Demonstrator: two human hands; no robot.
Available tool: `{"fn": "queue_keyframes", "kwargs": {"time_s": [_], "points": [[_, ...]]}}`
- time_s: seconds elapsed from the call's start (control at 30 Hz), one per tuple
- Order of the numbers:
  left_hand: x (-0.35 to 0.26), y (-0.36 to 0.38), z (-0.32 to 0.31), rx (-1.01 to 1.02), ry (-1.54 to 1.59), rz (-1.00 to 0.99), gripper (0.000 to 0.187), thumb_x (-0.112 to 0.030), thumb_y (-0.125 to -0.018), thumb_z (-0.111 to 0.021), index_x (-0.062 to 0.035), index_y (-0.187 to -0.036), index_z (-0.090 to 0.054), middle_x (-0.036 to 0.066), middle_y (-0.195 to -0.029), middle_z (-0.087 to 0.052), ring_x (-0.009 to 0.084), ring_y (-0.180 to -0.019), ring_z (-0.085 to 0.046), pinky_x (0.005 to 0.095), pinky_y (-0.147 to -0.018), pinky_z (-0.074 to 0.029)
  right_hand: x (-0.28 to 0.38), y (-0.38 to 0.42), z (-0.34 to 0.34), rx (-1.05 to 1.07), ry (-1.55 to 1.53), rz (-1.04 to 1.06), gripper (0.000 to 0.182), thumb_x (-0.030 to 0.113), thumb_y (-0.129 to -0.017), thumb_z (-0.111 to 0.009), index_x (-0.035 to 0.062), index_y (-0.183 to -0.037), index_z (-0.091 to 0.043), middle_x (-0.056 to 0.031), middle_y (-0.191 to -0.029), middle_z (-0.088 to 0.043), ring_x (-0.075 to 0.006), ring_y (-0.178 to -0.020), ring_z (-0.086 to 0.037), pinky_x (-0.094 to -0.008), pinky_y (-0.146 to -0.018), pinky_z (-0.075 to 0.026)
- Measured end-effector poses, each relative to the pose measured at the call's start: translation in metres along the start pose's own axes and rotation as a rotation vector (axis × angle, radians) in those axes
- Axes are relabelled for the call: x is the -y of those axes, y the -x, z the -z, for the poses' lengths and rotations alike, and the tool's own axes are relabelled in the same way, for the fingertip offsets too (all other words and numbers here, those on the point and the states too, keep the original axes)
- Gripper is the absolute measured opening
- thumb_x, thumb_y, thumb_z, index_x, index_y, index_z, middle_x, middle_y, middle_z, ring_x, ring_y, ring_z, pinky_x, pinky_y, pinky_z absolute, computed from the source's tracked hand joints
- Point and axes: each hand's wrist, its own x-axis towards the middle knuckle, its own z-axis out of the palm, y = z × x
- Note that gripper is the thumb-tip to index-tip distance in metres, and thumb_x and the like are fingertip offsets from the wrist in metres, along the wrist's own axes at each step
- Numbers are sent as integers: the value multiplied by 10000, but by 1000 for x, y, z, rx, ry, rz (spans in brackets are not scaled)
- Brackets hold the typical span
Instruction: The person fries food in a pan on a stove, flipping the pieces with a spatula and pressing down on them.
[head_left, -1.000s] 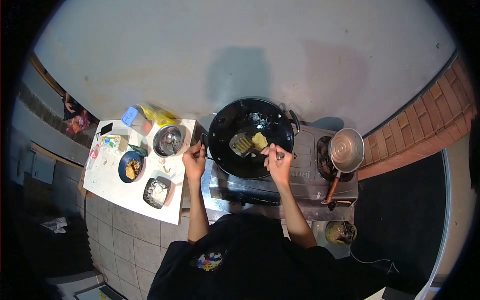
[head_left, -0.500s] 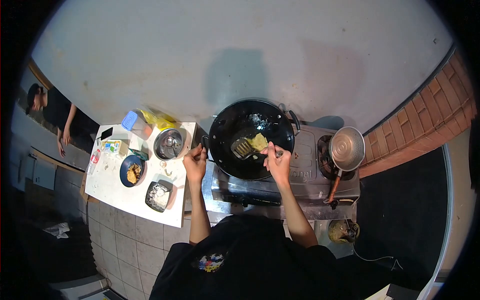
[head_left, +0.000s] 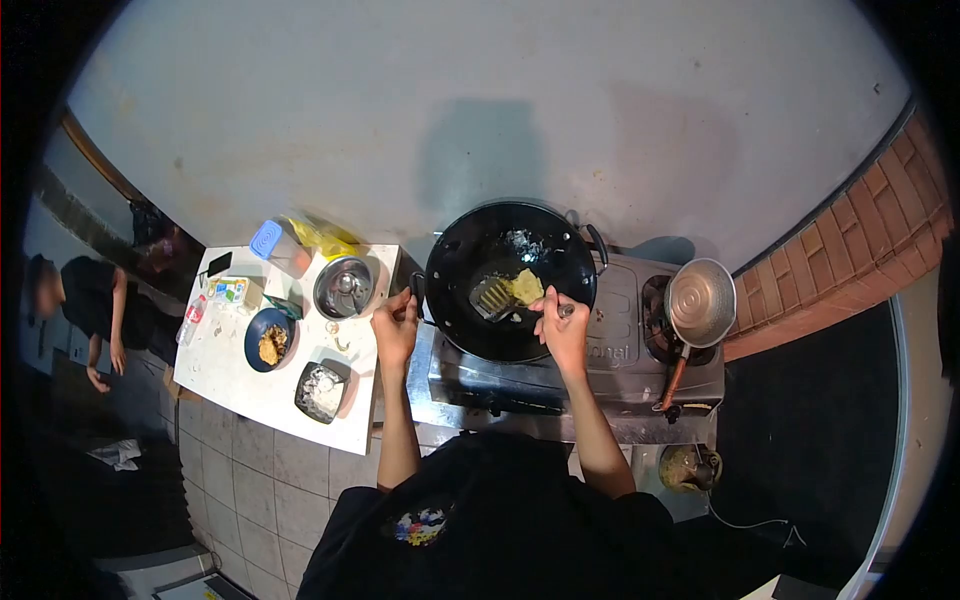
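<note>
While our right hand (head_left: 564, 331) grips slotted spatula (head_left: 491, 298) beside yellow food piece (head_left: 526, 287) in wok (head_left: 511, 236), left hand (head_left: 396, 328) pinches wok's side handle (head_left: 417, 287).

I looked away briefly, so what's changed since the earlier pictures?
At far left, another person has moved into fuller view, lower down. The spatula has shifted slightly in the wok. The right hand still grips it; the left hand stays beside the wok.

A pan (head_left: 700, 300) is sitting on the right burner (head_left: 655, 330). A dark slab (head_left: 218, 265), perhaps a phone, is lying on the white table (head_left: 232, 388) near a bottle (head_left: 192, 320). Another person (head_left: 92, 295) is standing beyond the table.
</note>
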Motion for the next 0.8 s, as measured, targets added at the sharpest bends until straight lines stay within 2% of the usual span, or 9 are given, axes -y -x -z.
{"fn": "queue_keyframes", "kwargs": {"time_s": [0.07,0.2,0.27,0.33,0.8], "points": [[-5,1,2,46,59,103,283,-88,-881,-650,63,-1121,-645,193,-1007,-694,193,-879,-676,298,-804,-503,1,1,1,5,4,-15,390,211,-999,-495,-62,-733,-580,-120,-734,-654,-95,-423,-525,-215,-343,-346],[-5,-1,1,49,72,129,289,-79,-880,-649,63,-1131,-638,189,-1010,-694,195,-891,-675,299,-810,-503,6,1,1,-1,8,-3,393,221,-998,-501,-63,-737,-578,-120,-742,-653,-99,-427,-527,-215,-346,-348],[0,0,-1,1,61,48,280,-62,-871,-658,75,-1115,-643,170,-936,-707,148,-767,-666,276,-698,-532,13,4,2,-13,9,-11,394,224,-997,-504,-63,-739,-577,-120,-746,-654,-100,-429,-528,-215,-347,-349],[-2,1,0,-5,66,41,281,-61,-869,-661,75,-1115,-643,165,-927,-708,143,-760,-663,274,-694,-531,21,5,4,-41,-89,11,394,226,-994,-511,-66,-739,-578,-125,-753,-653,-105,-432,-532,-215,-348,-350],[5,-2,-3,-18,75,35,267,-21,-847,-667,73,-1097,-650,145,-879,-707,142,-749,-669,271,-682,-535,6,-8,6,15,-30,-15,383,213,-985,-526,-80,-748,-593,-148,-767,-660,-123,-423,-543,-225,-337,-365]]}}
